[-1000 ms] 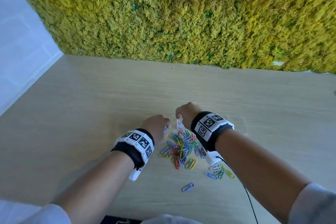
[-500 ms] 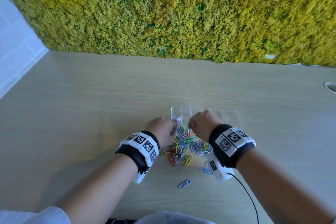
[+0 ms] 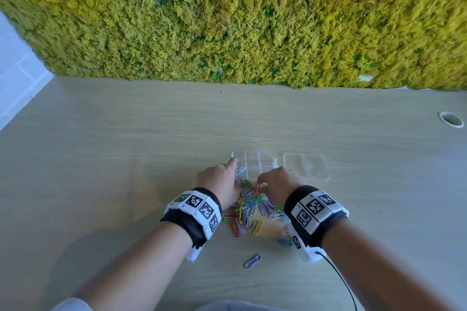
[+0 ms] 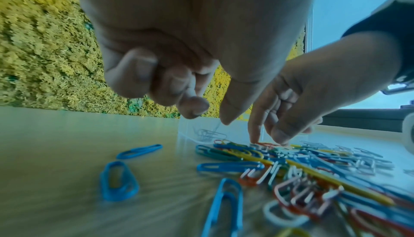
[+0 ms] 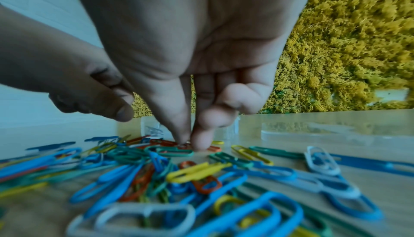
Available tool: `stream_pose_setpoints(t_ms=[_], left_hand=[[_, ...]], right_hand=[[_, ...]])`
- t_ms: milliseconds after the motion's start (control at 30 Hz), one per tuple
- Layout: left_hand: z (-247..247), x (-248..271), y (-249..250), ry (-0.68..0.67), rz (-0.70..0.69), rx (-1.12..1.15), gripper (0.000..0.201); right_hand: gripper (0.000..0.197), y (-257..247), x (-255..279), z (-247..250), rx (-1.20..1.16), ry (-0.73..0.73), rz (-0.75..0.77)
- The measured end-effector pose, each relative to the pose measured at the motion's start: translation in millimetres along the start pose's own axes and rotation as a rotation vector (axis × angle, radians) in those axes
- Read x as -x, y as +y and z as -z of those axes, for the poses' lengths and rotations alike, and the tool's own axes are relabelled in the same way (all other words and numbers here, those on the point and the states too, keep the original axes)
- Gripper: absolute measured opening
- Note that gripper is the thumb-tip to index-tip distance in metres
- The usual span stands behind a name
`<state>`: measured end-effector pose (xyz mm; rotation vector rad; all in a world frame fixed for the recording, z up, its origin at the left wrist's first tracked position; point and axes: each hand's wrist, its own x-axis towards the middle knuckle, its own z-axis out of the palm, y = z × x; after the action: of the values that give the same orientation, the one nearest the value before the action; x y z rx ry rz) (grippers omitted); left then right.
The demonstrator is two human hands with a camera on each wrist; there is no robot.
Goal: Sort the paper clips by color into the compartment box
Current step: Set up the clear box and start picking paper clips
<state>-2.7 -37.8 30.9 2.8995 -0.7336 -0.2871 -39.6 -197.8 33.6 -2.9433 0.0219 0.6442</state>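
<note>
A heap of coloured paper clips lies on the wooden table just in front of a clear compartment box. The box's lid lies open flat to the right. A few white clips sit in the box's near-left compartment. My left hand hovers at the box's left edge, fingers loosely curled and holding nothing in the left wrist view. My right hand reaches down at the heap's far edge. Its thumb and forefinger pinch a clip there; I cannot tell its colour.
A moss wall rises along the table's far edge, with a pale wall at the left. A round cable hole is at the far right. One blue clip lies alone nearer me. A black cable trails from my right wrist.
My left hand has moved forward from the heap to the box's left edge. My right hand has drawn back from the box and come down on the heap's far edge.
</note>
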Motion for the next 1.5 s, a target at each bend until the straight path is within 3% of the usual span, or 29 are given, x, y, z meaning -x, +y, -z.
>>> stream_pose_setpoints(t_ms=[200,367,567,767,1000,1133,1233,1400,1500], left_hand=[[0.0,1.2,1.3,-0.034,-0.036,-0.027,0.038],[-2.2,3.8,1.2,0.018,-0.069,0.042,0.043],[-5.8,2.0,1.0,-0.001,-0.085,-0.019,0.036],[-9.1,4.6,3.6,0.03,-0.1,-0.033,0.039],[-8.8,5.3,4.3,0.038,-0.114,-0.086,0.028],[-4.4,6.5,7.1,0.087,-0.135,-0.011,0.027],[-5.0,7.5,12.4,0.046,-0.175,-0.02,0.019],[-9.1,3.4,21.2,-0.066,-0.146,-0.083,0.025],[-7.3,1.3,30.0,-0.087,-0.147,-0.12,0.029]], right_hand=[[0.03,-3.5,2.2,0.4,0.041,0.024,0.004],[0.035,-3.7,4.4,0.1,0.077,0.019,0.022],[0.017,-2.2,5.6,1.1,0.085,0.016,-0.016],[0.019,-2.1,9.1,6.8,0.066,-0.031,-0.058],[0.025,6.3,15.1,12.2,0.012,-0.077,-0.039],[0.025,4.0,10.9,13.5,-0.052,0.02,-0.073],[0.027,-3.7,6.9,11.2,0.012,0.031,-0.079],[0.016,-11.3,4.5,4.2,0.132,0.027,-0.072],[0.019,-11.0,2.8,3.6,0.142,0.023,-0.068]])
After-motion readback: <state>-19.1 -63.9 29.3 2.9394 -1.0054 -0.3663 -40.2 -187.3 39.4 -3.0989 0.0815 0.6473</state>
